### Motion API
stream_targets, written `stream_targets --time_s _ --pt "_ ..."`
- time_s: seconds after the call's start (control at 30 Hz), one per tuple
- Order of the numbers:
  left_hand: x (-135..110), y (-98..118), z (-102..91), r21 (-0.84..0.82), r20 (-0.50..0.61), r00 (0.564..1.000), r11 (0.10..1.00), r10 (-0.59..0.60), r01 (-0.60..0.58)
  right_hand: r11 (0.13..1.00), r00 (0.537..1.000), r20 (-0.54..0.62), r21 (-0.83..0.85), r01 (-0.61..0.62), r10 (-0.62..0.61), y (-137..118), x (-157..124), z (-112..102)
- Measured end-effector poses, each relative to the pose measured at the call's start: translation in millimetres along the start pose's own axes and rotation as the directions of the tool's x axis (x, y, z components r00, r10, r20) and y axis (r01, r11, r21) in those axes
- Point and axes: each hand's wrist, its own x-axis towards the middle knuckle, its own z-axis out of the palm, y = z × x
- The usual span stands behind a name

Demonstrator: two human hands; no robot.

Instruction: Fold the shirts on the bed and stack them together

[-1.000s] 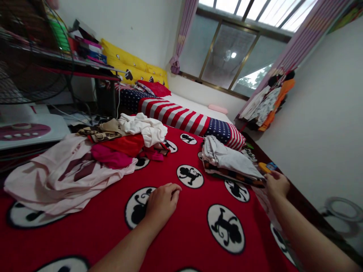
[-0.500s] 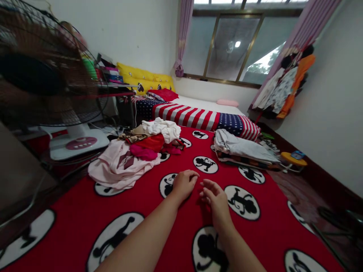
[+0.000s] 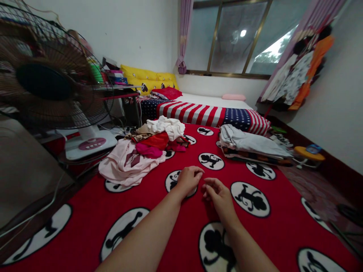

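My left hand [image 3: 190,181] hovers or rests just above the red blanket [image 3: 176,230] with black monkey figures in white circles; I cannot tell whether it touches. Beside it, a small gap apart, is my right hand [image 3: 219,193]. Both are empty, with fingers loosely bent and apart. Ahead to the left lies a loose heap of clothes: a pale pink garment [image 3: 124,172], a bright pink piece [image 3: 149,149], a red one [image 3: 159,139] and a white one [image 3: 170,126] on top. Ahead to the right is a flat stack of folded clothes with light grey trousers [image 3: 249,145] uppermost.
A standing fan [image 3: 42,81] is close on the left. Behind the blanket is a bed with a striped, starred cover [image 3: 195,113] and yellow cushions [image 3: 147,79]. A yellow stool [image 3: 309,154] stands on the floor at right, below hanging clothes [image 3: 303,79].
The view has turned slightly left and down, so the surroundings sit a little farther right. Both hands keep nearly the same pose, still empty. The clothes lie as before.
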Motion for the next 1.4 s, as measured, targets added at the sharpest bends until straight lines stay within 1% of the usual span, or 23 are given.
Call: stream_targets --time_s 0.07,0.13,0.2,0.23,0.27,0.33,0.4,0.53,0.63,0.7,0.77,0.83,0.9,0.97,1.03,1.13,1.2,1.23,1.27,1.3,1.33,1.37,1.4 --pt "4 -2 -5.5 0.009 -0.009 1.0 1.0 -0.013 0.013 1.0 1.0 0.003 -0.003 -0.007 0.007 -1 0 0" --pt "7 -4 -17.2 0.031 -0.067 0.997 0.999 -0.029 0.031 1.0 1.0 0.009 -0.01 -0.012 0.012 -2 -1 0" --pt "10 -7 -35.5 0.105 -0.206 0.978 0.992 -0.042 0.065 1.0 1.0 0.019 -0.014 -0.016 0.016 -2 -1 0" --pt "10 -9 -46.4 0.171 -0.31 0.95 0.98 -0.043 0.1 1.0 1.0 0.02 -0.014 -0.018 0.018 -2 -1 0" --pt "10 -12 -57.9 0.245 -0.423 0.905 0.957 -0.039 0.156 1.0 1.0 0.023 -0.013 -0.02 0.02 -3 -1 0" --pt "8 -19 -80.5 0.364 -0.628 0.778 0.879 -0.013 0.308 1.0 0.999 0.022 -0.015 -0.023 0.023 -4 -2 0" --pt "4 -27 -100.2 0.385 -0.751 0.66 0.806 -0.009 0.449 0.999 0.999 0.023 -0.02 -0.026 0.027 -5 -2 1" --pt "-5 -44 -127.8 0.273 -0.863 0.497 0.747 -0.088 0.606 0.999 0.999 0.035 -0.023 -0.027 0.027 -6 -3 1" --pt "-9 -58 -141.3 0.095 -0.888 0.403 0.769 -0.222 0.632 0.999 0.999 0.041 -0.031 -0.018 0.019 -4 -3 1" --pt "-8 -68 -147.7 -0.045 -0.881 0.362 0.818 -0.303 0.574 0.999 0.999 0.038 -0.04 -0.005 0.007 -3 -3 1" --pt "-5 -77 -151.8 -0.154 -0.881 0.329 0.864 -0.34 0.479 0.999 0.999 0.039 -0.046 0.007 -0.005 -2 -3 1" --pt "-1 -82 -153.6 -0.213 -0.89 0.296 0.891 -0.346 0.401 0.999 0.999 0.04 -0.046 0.014 -0.013 -2 -3 1" --pt "5 -80 -154.6 -0.242 -0.91 0.269 0.931 -0.315 0.273 0.999 0.999 0.042 -0.048 0.015 -0.013 -2 -3 1" --pt "10 -68 -157.3 -0.236 -0.942 0.231 0.97 -0.243 0.057 0.999 0.999 0.045 -0.052 0.014 -0.012 -2 -3 1" --pt "12 -46 -163.2 -0.176 -0.972 0.179 0.974 -0.15 -0.142 0.998 0.999 0.046 -0.055 0.013 -0.01 -2 -3 1" --pt "9 2 -173.4 -0.053 -0.992 0.121 0.962 -0.021 -0.268 0.998 0.999 0.047 -0.057 0.017 -0.015 0 -1 0" --pt "2 39 -172.3 0.004 -0.992 0.118 0.941 0.047 -0.339 0.998 0.998 0.05 -0.056 0.027 -0.024 -1 -2 2" --pt "-3 57 -167.1 0.022 -0.988 0.134 0.921 0.08 -0.389 0.998 0.998 0.059 -0.046 0.04 -0.037 -1 -4 4" --pt "-9 75 -158.2 0.017 -0.981 0.167 0.898 0.1 -0.44 0.998 0.996 0.075 -0.024 0.059 -0.057 -2 -5 6" --pt "-15 92 -146.0 -0.023 -0.961 0.249 0.87 0.116 -0.493 0.997 0.992 0.092 0.014 0.082 -0.083 -3 -7 9" --pt "-21 107 -131.3 -0.113 -0.914 0.386 0.832 0.128 -0.544 0.992 0.989 0.098 0.066 0.104 -0.11 -4 -8 12" --pt "-27 120 -115.3 -0.237 -0.806 0.567 0.785 0.17 -0.573 0.985 0.988 0.082 0.125 0.117 -0.128 -4 -9 15" --pt "-33 130 -99.5 -0.366 -0.616 0.746 0.747 0.252 -0.555 0.976 0.99 0.05 0.181 0.12 -0.131 -5 -10 17"
